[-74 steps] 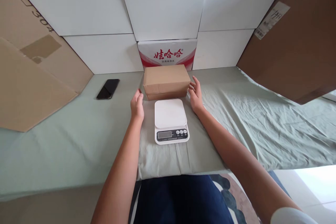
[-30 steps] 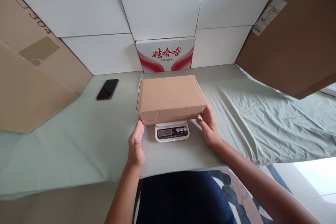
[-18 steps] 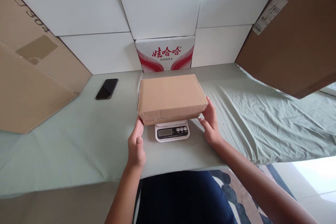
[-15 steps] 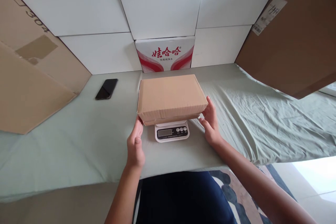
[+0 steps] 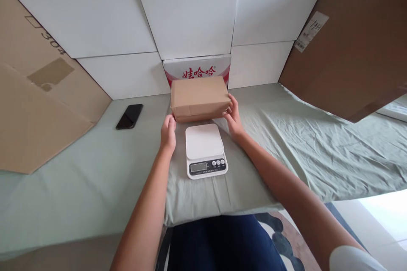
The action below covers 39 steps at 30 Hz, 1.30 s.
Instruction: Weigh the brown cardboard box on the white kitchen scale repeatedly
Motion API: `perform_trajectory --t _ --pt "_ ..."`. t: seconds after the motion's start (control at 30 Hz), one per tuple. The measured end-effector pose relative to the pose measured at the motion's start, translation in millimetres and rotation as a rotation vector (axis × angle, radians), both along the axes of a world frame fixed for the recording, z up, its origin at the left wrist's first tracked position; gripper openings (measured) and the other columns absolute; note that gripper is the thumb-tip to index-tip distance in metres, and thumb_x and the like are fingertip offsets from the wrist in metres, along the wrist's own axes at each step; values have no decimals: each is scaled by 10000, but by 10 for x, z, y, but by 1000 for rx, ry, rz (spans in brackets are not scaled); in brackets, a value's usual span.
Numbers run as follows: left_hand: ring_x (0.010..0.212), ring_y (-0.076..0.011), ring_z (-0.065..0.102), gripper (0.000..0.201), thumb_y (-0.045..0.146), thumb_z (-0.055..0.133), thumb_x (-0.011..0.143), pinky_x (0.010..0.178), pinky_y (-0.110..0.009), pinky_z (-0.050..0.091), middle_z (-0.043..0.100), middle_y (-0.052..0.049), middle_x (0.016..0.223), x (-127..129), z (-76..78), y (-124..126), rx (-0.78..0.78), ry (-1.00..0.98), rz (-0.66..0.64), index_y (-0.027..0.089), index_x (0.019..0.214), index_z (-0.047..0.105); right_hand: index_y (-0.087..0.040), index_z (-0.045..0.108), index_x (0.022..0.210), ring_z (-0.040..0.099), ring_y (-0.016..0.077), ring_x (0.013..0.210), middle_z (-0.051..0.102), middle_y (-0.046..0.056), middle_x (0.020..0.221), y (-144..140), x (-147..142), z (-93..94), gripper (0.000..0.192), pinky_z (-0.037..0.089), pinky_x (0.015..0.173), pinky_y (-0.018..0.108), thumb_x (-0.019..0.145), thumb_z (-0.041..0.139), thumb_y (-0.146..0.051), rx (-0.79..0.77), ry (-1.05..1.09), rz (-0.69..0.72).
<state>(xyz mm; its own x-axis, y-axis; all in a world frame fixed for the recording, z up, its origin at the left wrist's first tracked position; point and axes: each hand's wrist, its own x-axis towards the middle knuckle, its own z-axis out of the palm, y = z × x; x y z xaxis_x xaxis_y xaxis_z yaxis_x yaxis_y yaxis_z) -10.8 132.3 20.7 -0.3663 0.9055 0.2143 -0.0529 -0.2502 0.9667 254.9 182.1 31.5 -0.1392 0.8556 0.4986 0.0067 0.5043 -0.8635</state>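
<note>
While both arms reached forward over the tabletop (image 5: 79, 178), the brown cardboard box (image 5: 199, 98) sat at the far side of the green cloth (image 5: 302, 148), just behind the white kitchen scale (image 5: 205, 149) and in front of a white carton with red lettering (image 5: 197, 70). The left hand (image 5: 168, 133) lay at the box's near left corner, fingers pointed up against the lower edge and touching it, the palm open rather than clenched; its grip was loose, a flat contact and not a clasp. The right hand (image 5: 234, 116) was pressed to the box's right end, thumb and fingers spread along the side face, so the grip there was an open hold against the cardboard. Whether the box rested fully on the cloth or was raised slightly between the two hands could not be told from this view. The scale's platform was bare, its dark display and row of small buttons facing the person, and it lay between the two forearms. A black phone (image 5: 129, 116) lay face up on the cloth well to the left of the box. Large sheets of brown cardboard leaned at the left (image 5: 38, 106) and the right (image 5: 349, 51), the right one bearing a white label, and white boards (image 5: 187, 17) formed the back wall. Dark blue trousers (image 5: 222, 241) showed at the bottom edge.
</note>
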Motion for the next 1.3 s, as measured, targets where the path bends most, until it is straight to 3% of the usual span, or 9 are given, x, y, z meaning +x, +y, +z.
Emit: perform_trajectory --t 0.07,0.2,0.43,0.67,0.77,0.9,1.1,1.2,1.3 --pt "1474 -369 564 847 910 642 724 1247 -519 411 718 -210 1372 8 -133 129 -40 -39 16 181 1147 722 -327 259 1601 580 320 1383 463 109 1644 101 -53 -79 884 464 1204 542 885 558 -753 -17 -17 -7" --pt "1492 -347 551 835 881 608 785 1251 -498 405 681 -222 1448 -18 -285 158 -53 -94 25 185 1237 704 -329 331 1541 577 319 1374 469 110 1633 111 -57 -163 814 453 1210 548 879 593 -723 -38 -23 31" --pt "1515 -343 524 850 827 586 849 1264 -491 391 625 -256 1518 -37 -257 188 -90 -112 27 138 1339 675 -325 350 1522 604 325 1360 473 120 1642 101 -47 -141 776 440 1228 593 885 636 -664 -106 5 41" --pt "1593 -332 400 936 833 560 854 1293 -453 342 476 -247 1657 -117 -235 63 -70 -114 41 129 1468 618 -358 160 1662 316 295 1643 277 66 1786 101 26 -194 895 289 1335 618 921 589 -619 -195 28 -13" --pt "1587 -348 400 951 854 502 873 1285 -482 356 477 -262 1650 -131 -249 20 -75 -119 36 128 1475 620 -316 124 1687 368 301 1622 339 101 1764 118 43 -234 955 307 1330 617 914 598 -616 -271 0 -13" --pt "1554 -372 451 910 862 521 862 1287 -525 354 550 -253 1596 -110 -266 38 -109 -86 2 146 1400 684 -307 138 1699 457 318 1571 378 71 1754 146 22 -276 996 360 1320 591 906 626 -661 -166 -69 45" --pt "1521 -403 493 967 892 655 741 1273 -540 381 605 -256 1543 -68 -180 33 -42 -77 -43 145 1350 717 -347 89 1703 322 297 1654 157 17 1833 142 29 -275 1053 289 1365 545 885 618 -748 -28 -79 75" --pt "1500 -406 520 958 866 686 744 1274 -546 382 619 -254 1528 -29 -117 -147 21 -50 -44 140 1368 708 -379 79 1698 248 297 1685 127 13 1838 -16 81 -240 1006 253 1375 570 917 607 -730 45 -27 75" --pt "1503 -404 518 889 819 669 809 1278 -561 382 615 -224 1545 3 -110 -522 81 -3 -67 159 1403 695 -420 48 1696 227 312 1691 124 -3 1836 -327 175 -240 996 253 1374 594 929 613 -712 64 -25 36"
